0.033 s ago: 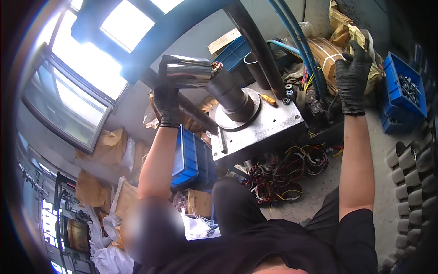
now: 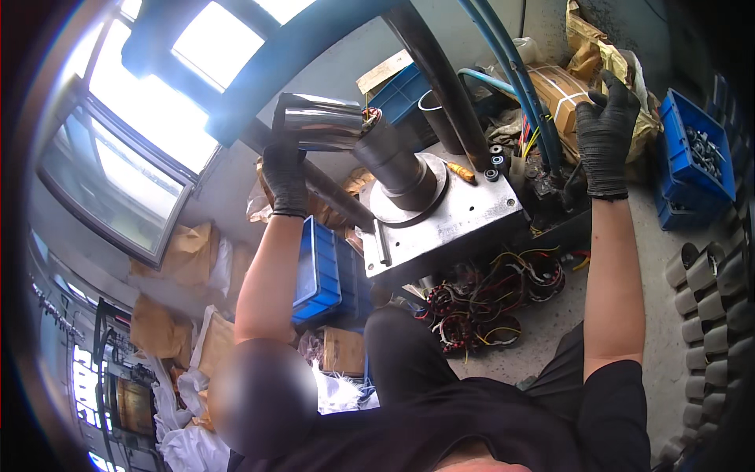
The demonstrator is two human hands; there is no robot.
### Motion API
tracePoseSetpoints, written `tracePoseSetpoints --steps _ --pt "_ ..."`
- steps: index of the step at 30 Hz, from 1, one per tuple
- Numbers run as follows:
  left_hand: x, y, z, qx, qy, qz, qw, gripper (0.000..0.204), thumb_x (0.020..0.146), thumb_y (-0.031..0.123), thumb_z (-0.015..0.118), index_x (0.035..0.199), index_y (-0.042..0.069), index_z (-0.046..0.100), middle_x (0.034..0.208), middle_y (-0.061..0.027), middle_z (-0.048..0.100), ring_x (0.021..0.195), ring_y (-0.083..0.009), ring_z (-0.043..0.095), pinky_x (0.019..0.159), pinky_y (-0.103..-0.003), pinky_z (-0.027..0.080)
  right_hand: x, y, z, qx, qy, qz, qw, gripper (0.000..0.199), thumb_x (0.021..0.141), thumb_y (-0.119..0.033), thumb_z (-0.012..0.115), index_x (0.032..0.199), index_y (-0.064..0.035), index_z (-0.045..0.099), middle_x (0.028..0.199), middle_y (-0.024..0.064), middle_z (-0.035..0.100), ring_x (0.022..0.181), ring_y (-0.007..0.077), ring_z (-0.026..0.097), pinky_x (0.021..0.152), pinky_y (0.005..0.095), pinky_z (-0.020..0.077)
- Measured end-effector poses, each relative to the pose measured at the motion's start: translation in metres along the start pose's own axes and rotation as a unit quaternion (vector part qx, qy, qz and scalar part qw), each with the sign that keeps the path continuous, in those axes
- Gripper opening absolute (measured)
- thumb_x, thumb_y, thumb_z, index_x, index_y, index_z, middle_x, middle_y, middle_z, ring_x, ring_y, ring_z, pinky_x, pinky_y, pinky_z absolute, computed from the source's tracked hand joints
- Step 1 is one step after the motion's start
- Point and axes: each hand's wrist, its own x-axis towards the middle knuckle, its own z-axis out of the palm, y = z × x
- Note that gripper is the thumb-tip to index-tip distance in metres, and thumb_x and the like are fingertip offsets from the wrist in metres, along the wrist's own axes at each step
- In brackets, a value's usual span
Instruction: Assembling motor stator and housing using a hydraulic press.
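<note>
My left hand (image 2: 285,173), in a dark glove, is closed on the left end of a shiny metal cylinder (image 2: 321,126); part of the grip is hidden. The cylinder lies sideways in the view, above the press table, and coloured wires (image 2: 371,116) show by its right end. Just below that end, a dark cylindrical post (image 2: 399,169) stands on a round metal plate (image 2: 431,197). Whether the cylinder touches the post, I cannot tell. My gloved right hand (image 2: 607,132) is raised off to the right, fingers apart and holding nothing, near the blue hoses.
The steel press table (image 2: 464,224) carries a yellow-orange tool (image 2: 462,172), small bearings (image 2: 492,174) and a metal bar (image 2: 381,242). Dark columns (image 2: 444,86) rise around it. Wired coils (image 2: 480,303) lie below. Blue bins (image 2: 692,157) with metal parts and grey sleeves (image 2: 704,307) stand right.
</note>
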Motion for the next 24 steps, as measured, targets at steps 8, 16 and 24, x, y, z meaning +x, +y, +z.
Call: tracePoseSetpoints --steps 8,16,24 --pt "0.08 0.066 0.03 -0.221 -0.072 -0.289 0.928 0.024 0.098 0.03 0.062 0.098 0.006 0.063 0.096 -0.0035 0.065 0.091 -0.0161 0.064 0.074 -0.031 0.057 -0.002 -0.009 -0.014 -0.027 0.008 0.015 0.999 0.046 0.08 -0.005 0.068 0.125 -0.0076 0.06 0.11 0.0133 0.056 0.093 0.0233 0.064 0.086 0.0373 0.0545" --pt "0.118 0.047 0.041 -0.238 -0.143 -0.272 0.921 0.029 0.099 0.035 0.062 0.102 0.006 0.062 0.096 -0.0039 0.064 0.091 -0.0153 0.064 0.076 -0.032 0.057 -0.003 -0.014 -0.014 -0.042 0.002 0.026 0.999 0.046 0.082 -0.001 0.069 0.127 -0.0073 0.062 0.112 0.0117 0.056 0.09 0.0182 0.067 0.086 0.0338 0.0569" --pt "0.122 0.073 0.048 -0.171 -0.282 -0.169 0.929 0.03 0.099 0.037 0.062 0.109 0.009 0.061 0.107 -0.0037 0.068 0.099 -0.0146 0.066 0.088 -0.035 0.052 0.007 -0.004 -0.033 -0.092 -0.013 -0.014 0.996 0.022 0.083 -0.014 0.069 0.103 -0.0047 0.07 0.095 0.0145 0.069 0.086 0.0296 0.068 0.081 0.0406 0.0551"
